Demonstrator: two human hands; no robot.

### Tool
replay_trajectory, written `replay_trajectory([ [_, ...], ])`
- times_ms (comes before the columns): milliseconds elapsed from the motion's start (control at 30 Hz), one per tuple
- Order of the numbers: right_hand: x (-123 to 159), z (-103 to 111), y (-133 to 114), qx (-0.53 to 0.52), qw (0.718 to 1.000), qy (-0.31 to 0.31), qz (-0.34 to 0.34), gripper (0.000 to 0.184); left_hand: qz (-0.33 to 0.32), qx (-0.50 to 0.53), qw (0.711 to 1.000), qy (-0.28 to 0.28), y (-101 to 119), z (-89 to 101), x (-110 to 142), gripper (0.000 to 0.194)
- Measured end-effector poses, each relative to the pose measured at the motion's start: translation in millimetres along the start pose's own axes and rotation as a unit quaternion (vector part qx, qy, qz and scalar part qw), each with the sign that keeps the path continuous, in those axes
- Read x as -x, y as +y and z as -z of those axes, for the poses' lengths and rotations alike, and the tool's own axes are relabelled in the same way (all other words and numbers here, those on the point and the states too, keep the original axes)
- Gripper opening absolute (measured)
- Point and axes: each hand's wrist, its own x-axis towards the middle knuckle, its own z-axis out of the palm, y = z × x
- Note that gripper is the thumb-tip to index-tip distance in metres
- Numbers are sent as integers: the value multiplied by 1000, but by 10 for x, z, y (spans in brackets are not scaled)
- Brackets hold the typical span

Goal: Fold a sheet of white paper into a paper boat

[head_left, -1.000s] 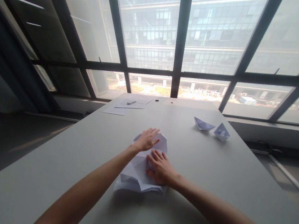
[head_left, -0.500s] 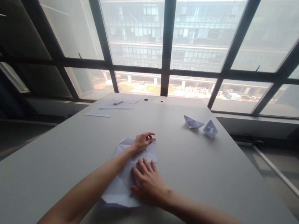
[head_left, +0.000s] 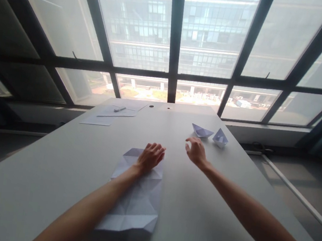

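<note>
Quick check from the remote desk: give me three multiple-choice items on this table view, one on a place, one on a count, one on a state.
1. Where does the left hand rest?
A. on the creased paper sheet
B. on a boat
C. on the window sill

2. How many folded paper boats stand on the table?
A. one
B. two
C. four

3. What is the right hand doing?
A. gripping a pen
B. pressing the sheet
C. open, holding nothing, near the boats

Answers: 1 A, its fingers lie on the sheet's far end; 2 B, a pair stands far right; 3 C, its fingers are spread and bare.

Creased paper (head_left: pixel 139 200) partly hidden under left forearm, small object (head_left: pixel 119 109) on far sheets (head_left: pixel 112 112) too small to identify
</note>
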Motion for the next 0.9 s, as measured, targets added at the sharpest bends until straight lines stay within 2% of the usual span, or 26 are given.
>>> replay_trajectory([
  [67,-342,16,454,50,998,0,-43,33,-26,-8,1000,-13,108,29,20,29],
  [133,-541,-15,762,81,995,-6,-59,35,-42,5,999,-21,206,40,35,28],
  [200,-644,-80,919,100,993,-13,-57,35,-52,17,998,-23,285,42,60,26],
  [300,-728,-173,958,113,992,-25,-40,29,-53,50,997,-21,369,34,119,24],
  [367,-737,-203,885,116,992,-29,-27,28,-25,125,992,-5,410,22,149,22],
  [433,-653,-205,721,115,993,-25,0,28,60,254,965,26,436,2,144,19],
  [467,-560,-198,602,112,993,-22,21,28,118,329,936,42,442,-11,128,18],
  [533,-263,-173,296,93,991,-6,98,27,225,455,859,69,438,-43,75,28],
  [567,-69,-152,122,77,988,-5,135,27,262,493,826,79,430,-61,47,37],
  [600,142,-125,-55,58,983,-6,172,28,287,511,805,89,422,-77,23,45],
  [667,562,-42,-377,12,972,-17,232,31,306,493,807,114,413,-103,-1,50],
  [733,889,76,-601,-43,968,-44,244,28,296,451,832,133,431,-109,17,36],
  [800,1058,202,-691,-131,967,-58,213,23,272,416,857,136,480,-94,70,21],
  [900,1027,295,-606,-267,958,-2,107,30,245,395,877,125,586,-54,170,16],
])
